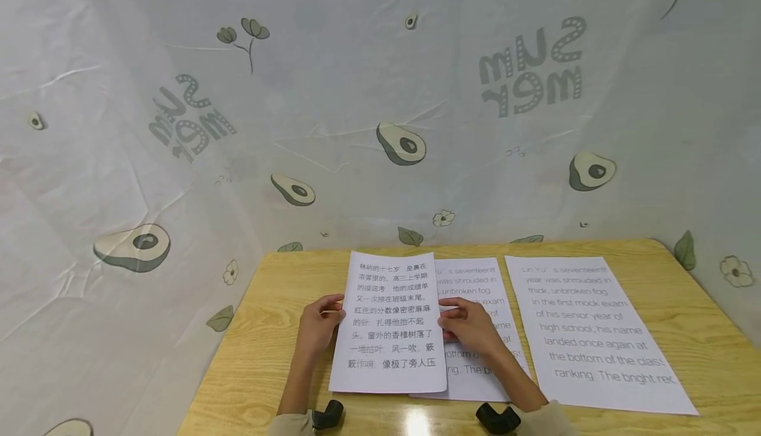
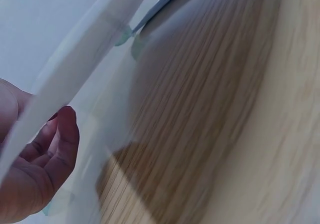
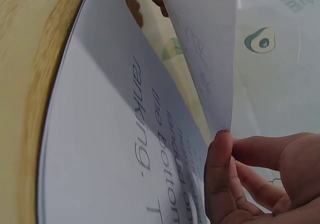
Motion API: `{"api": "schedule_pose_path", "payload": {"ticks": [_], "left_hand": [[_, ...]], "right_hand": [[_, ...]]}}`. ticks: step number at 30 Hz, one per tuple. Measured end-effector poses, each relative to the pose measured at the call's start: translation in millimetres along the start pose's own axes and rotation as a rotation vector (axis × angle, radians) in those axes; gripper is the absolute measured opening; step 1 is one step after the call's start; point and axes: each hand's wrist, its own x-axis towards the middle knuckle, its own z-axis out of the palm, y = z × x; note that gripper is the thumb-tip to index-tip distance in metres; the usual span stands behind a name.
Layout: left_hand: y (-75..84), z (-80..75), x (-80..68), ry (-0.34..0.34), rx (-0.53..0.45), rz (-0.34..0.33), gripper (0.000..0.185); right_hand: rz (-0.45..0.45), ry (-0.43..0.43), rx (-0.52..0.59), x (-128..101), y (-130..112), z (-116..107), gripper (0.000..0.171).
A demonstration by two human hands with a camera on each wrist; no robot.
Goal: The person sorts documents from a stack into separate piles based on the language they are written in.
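A white sheet printed with Chinese text (image 1: 389,324) is held just above the wooden table (image 1: 267,343) by both hands. My left hand (image 1: 318,324) pinches its left edge; in the left wrist view my left hand (image 2: 37,169) curls under the sheet's edge (image 2: 75,74). My right hand (image 1: 470,327) pinches the right edge, with the thumb (image 3: 217,179) against the lifted sheet (image 3: 205,49). Under it lies a sheet of English text (image 1: 481,330), also seen as the flat printed sheet (image 3: 115,154) in the right wrist view.
A second English sheet (image 1: 588,333) lies flat on the right part of the table. A pale cloth with avocado prints (image 1: 401,143) hangs behind and at both sides. Black wrist camera mounts (image 1: 496,418) sit at the near edge.
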Motion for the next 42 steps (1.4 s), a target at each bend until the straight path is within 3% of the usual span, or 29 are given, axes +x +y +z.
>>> {"api": "schedule_pose_path", "payload": {"ticks": [24,34,42], "left_hand": [[-15.3,-47.1,6.6,0.024,0.044,-0.068,0.032],[-21.5,-56.8,11.0,0.035,0.057,-0.064,0.032],[-25.9,-55.9,9.9,0.036,0.057,-0.087,0.032]], "right_hand": [[-0.033,0.003,0.020,3.8,-6.9,52.2,0.041],[-0.049,0.005,0.017,3.6,-8.9,64.0,0.039],[-0.069,0.022,-0.005,3.5,-8.1,68.5,0.038]]}}
